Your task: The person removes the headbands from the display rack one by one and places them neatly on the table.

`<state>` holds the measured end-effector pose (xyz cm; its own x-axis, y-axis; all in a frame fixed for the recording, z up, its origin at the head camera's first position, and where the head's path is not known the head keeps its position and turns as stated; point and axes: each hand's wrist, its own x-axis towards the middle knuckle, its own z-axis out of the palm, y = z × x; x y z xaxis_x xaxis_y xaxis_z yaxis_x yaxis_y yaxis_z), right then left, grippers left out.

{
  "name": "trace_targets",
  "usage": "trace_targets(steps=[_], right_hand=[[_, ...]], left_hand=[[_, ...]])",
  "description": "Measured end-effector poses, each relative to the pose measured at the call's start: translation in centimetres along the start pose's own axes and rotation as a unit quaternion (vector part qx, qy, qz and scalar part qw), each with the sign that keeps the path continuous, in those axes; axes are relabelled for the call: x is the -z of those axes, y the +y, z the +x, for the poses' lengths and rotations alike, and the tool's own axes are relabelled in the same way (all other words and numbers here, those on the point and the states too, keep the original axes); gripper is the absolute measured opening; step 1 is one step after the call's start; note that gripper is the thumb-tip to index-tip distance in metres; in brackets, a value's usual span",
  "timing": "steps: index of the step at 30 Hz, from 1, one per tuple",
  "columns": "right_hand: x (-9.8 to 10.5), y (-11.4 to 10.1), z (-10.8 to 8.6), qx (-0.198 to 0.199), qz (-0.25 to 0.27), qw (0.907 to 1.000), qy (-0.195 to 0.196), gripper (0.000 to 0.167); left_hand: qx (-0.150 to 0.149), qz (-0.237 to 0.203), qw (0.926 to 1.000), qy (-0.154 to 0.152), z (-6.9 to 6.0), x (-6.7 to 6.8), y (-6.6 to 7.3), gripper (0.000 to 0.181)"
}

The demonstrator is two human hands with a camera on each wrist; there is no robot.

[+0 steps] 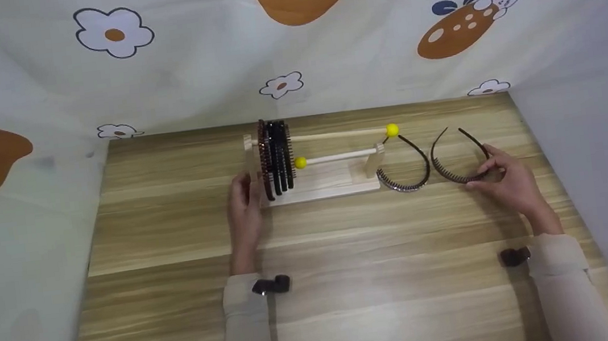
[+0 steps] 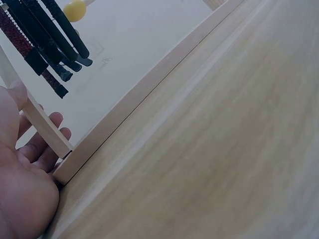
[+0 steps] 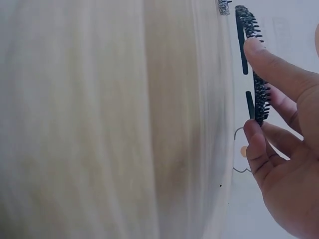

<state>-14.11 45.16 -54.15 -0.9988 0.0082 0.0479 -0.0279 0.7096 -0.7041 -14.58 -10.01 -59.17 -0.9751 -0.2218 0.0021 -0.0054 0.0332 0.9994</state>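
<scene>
At the left end of a wooden display stand [image 1: 323, 192], my left hand [image 1: 243, 209] grips the upright post [image 2: 47, 130], thumb on one side and fingers on the other. Several dark toothed headbands [image 1: 281, 161] hang bunched on the stand's upper rod, close to that post. My right hand [image 1: 511, 184] pinches a dark glittery headband [image 3: 259, 92] with comb teeth, between thumb and fingers. It is at the right of the table. Another dark headband [image 1: 407, 188] lies by the stand's right end, just left of the held one.
Yellow balls cap the stand's upper rod [image 1: 340, 134] and its shorter lower rod [image 1: 337, 157], which point opposite ways. The wood-grain table [image 1: 379, 276] meets a patterned cloth [image 1: 201, 68] at the back and sides. Each wrist wears a small black camera.
</scene>
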Motion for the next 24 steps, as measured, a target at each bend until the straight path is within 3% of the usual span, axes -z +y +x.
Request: trace_targets(steps=[7,17,24], right_hand=[[-0.09,0.15,-0.05,-0.006,0.003,0.9998,-0.017,0.036],[-0.58,0.67,0.18,0.013,0.011,0.9991,-0.039,0.033],[-0.70,0.82,0.17,0.005,0.017,0.9990,-0.042,0.039]], left_hand=[[-0.008,0.016,0.9998,-0.001,0.21,0.12,-0.19,0.062],[0.003,0.021,0.9998,-0.001,0.08,0.13,0.04,0.046],[0.000,0.017,0.9999,0.001,0.04,0.11,-0.07,0.049]])
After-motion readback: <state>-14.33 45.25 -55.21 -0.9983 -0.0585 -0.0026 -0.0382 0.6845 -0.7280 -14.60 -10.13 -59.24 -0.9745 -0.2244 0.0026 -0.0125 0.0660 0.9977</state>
